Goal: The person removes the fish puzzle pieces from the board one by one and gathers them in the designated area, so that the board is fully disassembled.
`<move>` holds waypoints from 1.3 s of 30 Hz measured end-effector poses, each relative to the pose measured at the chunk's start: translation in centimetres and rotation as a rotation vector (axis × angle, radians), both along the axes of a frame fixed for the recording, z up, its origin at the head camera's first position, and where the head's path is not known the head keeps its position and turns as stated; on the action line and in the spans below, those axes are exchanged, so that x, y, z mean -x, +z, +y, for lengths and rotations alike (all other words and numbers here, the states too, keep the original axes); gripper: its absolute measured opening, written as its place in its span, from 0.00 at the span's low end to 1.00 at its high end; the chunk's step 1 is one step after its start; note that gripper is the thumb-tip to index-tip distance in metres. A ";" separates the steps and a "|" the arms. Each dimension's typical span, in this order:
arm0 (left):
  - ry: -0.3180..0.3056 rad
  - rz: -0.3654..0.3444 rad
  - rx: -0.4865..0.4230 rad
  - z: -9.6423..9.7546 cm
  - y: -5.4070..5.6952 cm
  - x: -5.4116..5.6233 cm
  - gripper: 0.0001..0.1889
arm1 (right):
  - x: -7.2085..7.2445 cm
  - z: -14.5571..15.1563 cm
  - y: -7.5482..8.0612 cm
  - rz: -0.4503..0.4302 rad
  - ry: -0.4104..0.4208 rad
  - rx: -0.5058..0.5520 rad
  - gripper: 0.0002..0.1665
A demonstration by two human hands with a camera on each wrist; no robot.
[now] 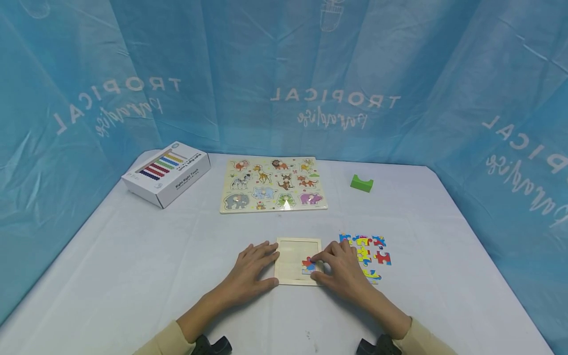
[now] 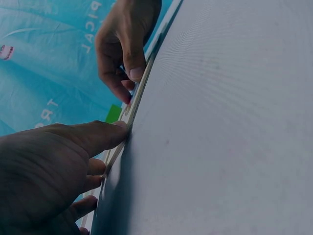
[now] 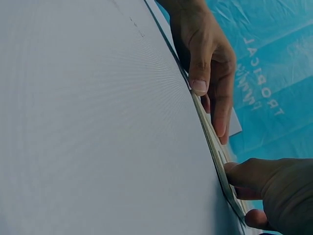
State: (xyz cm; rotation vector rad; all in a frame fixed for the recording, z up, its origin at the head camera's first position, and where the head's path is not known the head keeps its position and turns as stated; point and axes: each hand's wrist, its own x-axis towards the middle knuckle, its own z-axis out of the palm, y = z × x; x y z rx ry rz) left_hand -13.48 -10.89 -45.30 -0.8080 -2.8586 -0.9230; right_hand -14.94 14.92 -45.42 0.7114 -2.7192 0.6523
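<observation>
A small square wooden puzzle tray (image 1: 288, 283) lies near the front of the table. In its lower right corner is a red and blue jigsaw piece (image 1: 307, 266). My right hand (image 1: 343, 271) has bent fingers at this piece, index fingertip on its upper right and thumb by the tray's front rim. My left hand (image 1: 248, 273) rests along the tray's left edge, fingers spread and thumb touching the front corner. The left wrist view shows its thumb (image 2: 107, 134) against the rim. Several loose jigsaw pieces (image 1: 364, 254) lie right of the tray, partly hidden behind my right hand.
Behind the tray lies an animal peg puzzle board (image 1: 275, 185). A white box with a bead-rack picture (image 1: 170, 172) stands at the back left. One green block with a curved notch (image 1: 361, 184) sits at the back right. Blue printed curtains (image 1: 275, 74) surround the white table.
</observation>
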 end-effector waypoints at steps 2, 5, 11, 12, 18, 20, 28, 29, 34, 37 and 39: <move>0.001 -0.001 0.000 0.0 0.0 0.0 0.30 | 0.0 0.0 0.0 0.007 0.003 0.000 0.18; 0.004 -0.006 0.000 0.0 0.1 -0.1 0.30 | 0.0 0.1 0.0 0.012 0.004 -0.002 0.18; 0.006 -0.010 0.004 0.0 0.1 -0.1 0.30 | -0.1 0.2 0.1 -0.015 -0.011 -0.011 0.18; 0.006 -0.009 0.005 0.0 0.1 -0.1 0.30 | -0.2 0.3 0.2 -0.021 -0.014 -0.007 0.18; 0.002 0.001 0.007 -0.1 0.0 0.0 0.30 | -0.3 1.4 0.4 0.019 -0.005 0.020 0.17; 0.002 0.005 0.008 -0.1 0.0 0.0 0.30 | -0.4 1.9 0.4 0.049 0.002 0.024 0.17; 0.004 0.012 0.005 -0.1 0.0 0.0 0.30 | -1.0 4.7 0.6 0.074 -0.010 -0.005 0.18; 0.003 0.015 0.004 -0.1 0.0 0.0 0.30 | -1.1 5.1 0.6 0.086 -0.010 -0.002 0.18; 0.003 0.019 0.002 -0.1 -0.1 0.0 0.30 | -1.6 7.2 0.6 0.094 -0.028 0.025 0.19; 0.003 0.015 0.000 -0.1 -0.1 0.0 0.30 | -1.9 8.4 0.7 0.047 -0.073 0.015 0.19; 0.004 0.012 0.000 -0.1 0.0 0.0 0.30 | -2.3 9.1 0.9 0.003 -0.115 0.002 0.19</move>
